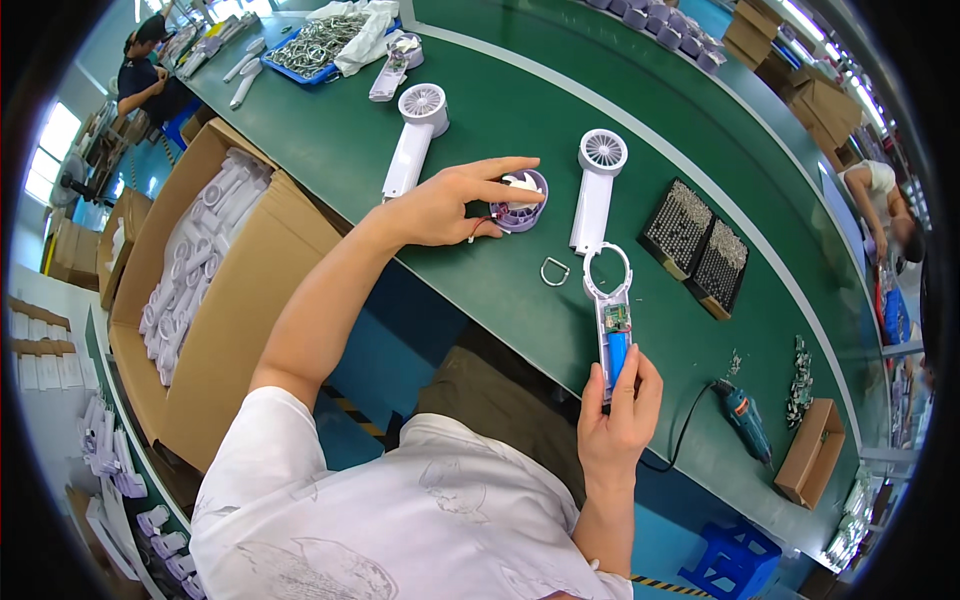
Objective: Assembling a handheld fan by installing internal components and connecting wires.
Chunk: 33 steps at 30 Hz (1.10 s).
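Presumably light, stiff, fragile at the circuit board [616,318]: open white handheld-fan handle [603,335], right of centre, lower end clasped in right grip [618,415], best held by its edges; left grip [440,207] half-spread over lavender fan head [519,219], upper centre, hold unclear.
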Each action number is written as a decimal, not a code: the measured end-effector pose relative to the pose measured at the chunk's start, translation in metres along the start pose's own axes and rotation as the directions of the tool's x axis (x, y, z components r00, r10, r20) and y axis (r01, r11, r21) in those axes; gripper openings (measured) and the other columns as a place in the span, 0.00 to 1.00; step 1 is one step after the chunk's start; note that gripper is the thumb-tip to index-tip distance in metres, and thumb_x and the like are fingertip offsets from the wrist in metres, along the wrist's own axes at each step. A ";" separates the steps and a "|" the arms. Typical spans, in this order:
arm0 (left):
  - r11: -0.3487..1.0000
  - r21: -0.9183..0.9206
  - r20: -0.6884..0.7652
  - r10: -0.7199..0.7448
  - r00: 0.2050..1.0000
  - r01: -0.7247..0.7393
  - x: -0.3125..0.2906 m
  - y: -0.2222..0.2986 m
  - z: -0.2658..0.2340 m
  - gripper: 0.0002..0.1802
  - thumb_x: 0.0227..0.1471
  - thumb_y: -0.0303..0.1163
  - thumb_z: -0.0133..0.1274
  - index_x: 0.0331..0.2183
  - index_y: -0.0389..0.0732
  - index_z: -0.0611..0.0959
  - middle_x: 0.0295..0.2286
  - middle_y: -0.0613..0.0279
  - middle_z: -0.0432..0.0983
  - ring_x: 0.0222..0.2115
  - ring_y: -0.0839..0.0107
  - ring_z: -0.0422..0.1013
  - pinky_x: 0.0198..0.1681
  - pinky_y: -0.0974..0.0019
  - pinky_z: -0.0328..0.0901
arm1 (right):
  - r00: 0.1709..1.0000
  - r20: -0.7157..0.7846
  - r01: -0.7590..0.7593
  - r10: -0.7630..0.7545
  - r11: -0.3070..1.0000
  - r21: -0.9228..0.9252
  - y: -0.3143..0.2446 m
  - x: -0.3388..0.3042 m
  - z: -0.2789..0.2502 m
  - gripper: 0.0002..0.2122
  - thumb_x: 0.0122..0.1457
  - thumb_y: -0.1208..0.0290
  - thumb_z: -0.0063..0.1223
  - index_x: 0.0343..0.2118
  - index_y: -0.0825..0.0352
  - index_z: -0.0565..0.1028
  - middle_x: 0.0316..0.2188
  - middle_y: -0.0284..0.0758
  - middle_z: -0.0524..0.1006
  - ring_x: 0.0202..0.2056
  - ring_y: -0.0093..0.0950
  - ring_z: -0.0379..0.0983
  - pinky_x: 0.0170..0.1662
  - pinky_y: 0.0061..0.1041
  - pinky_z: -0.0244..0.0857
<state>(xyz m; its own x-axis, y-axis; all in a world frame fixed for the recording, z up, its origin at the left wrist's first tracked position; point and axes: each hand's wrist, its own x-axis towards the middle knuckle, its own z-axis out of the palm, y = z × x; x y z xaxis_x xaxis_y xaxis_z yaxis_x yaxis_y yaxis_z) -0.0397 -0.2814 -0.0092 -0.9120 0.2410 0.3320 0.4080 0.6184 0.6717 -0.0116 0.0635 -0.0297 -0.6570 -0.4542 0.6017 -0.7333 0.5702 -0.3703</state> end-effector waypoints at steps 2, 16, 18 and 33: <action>1.000 -0.001 -0.061 0.029 0.998 -0.030 0.001 -0.003 0.002 0.35 0.39 0.18 0.67 0.52 0.47 0.81 0.60 0.53 0.65 0.56 0.56 0.68 0.57 0.60 0.65 | 1.000 0.002 -0.001 0.001 1.000 0.000 0.000 0.001 0.000 0.23 0.54 0.79 0.63 0.53 0.81 0.71 0.43 0.50 0.73 0.40 0.44 0.73 0.40 0.37 0.70; 0.991 0.111 -0.285 0.107 0.953 -0.078 -0.013 0.004 0.015 0.26 0.38 0.22 0.70 0.44 0.50 0.87 0.61 0.48 0.63 0.58 0.53 0.66 0.56 0.58 0.69 | 0.998 0.000 0.059 -0.059 0.997 0.051 -0.004 0.018 0.016 0.22 0.54 0.79 0.64 0.51 0.81 0.72 0.43 0.50 0.74 0.40 0.44 0.73 0.39 0.36 0.71; 0.989 0.096 -0.246 0.129 0.961 -0.109 -0.014 0.002 0.010 0.25 0.38 0.22 0.69 0.42 0.49 0.88 0.61 0.48 0.62 0.60 0.53 0.64 0.59 0.57 0.67 | 0.998 -0.001 0.066 -0.066 0.996 0.060 -0.005 0.019 0.021 0.22 0.54 0.79 0.64 0.51 0.81 0.72 0.43 0.50 0.74 0.40 0.44 0.73 0.39 0.36 0.71; 0.999 0.035 -0.364 0.052 0.930 -0.042 -0.009 -0.010 0.018 0.08 0.39 0.25 0.70 0.27 0.40 0.88 0.55 0.51 0.72 0.62 0.53 0.62 0.61 0.55 0.61 | 0.979 -0.071 0.191 -0.190 0.982 0.000 -0.037 0.029 0.054 0.23 0.55 0.79 0.63 0.52 0.83 0.69 0.45 0.54 0.73 0.36 0.44 0.73 0.36 0.36 0.69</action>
<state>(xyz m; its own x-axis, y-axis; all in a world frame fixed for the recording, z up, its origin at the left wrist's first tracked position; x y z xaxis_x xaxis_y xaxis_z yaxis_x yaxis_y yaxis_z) -0.0368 -0.2764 -0.0306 -0.8113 -0.0162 0.5844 0.4439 0.6334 0.6338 -0.0127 -0.0078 -0.0370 -0.4915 -0.5049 0.7096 -0.8452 0.4729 -0.2490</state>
